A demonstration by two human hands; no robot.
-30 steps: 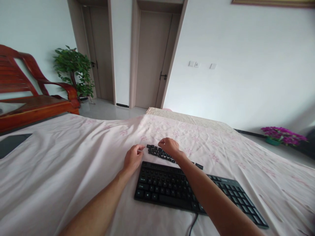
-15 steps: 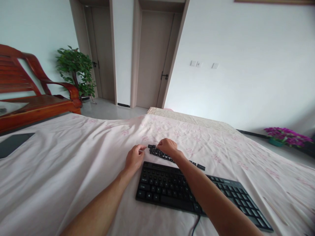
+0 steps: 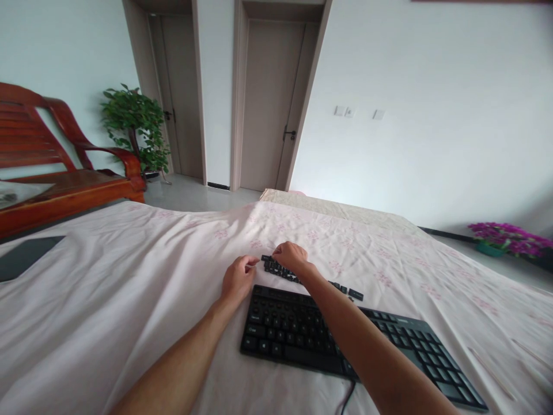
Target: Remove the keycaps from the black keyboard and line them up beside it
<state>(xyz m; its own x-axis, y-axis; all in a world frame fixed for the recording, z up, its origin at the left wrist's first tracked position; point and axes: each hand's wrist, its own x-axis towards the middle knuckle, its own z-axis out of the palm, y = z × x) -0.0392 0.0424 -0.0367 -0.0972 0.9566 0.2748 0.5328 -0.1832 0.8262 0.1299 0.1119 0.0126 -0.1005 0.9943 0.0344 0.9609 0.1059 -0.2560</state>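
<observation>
A pale sheet (image 3: 173,276) printed with pink flowers spreads under everything, and on it lies a full-size black computer keyboard (image 3: 294,331), its long axis slanting from the left end down toward the person at the right, with the right forearm crossing over it. Just beyond its far edge, a narrow band of loose black keycaps (image 3: 280,272) lies on the sheet, running roughly parallel to the keyboard and partly hidden by that same forearm. The right hand (image 3: 290,255) is the nearer one, over the left part of the band, so that from its fingertips most of the caps stretch off to the right and slightly toward the person; its fingers are bent together, but I cannot tell whether they pinch a cap. The left hand (image 3: 239,276) sits just off the band's left end, loosely curled with nothing visible in it, fingertips pointing at the nearest caps. Smallest, one wide keycap (image 3: 356,294) marks the band's right end, well apart from both hands.
</observation>
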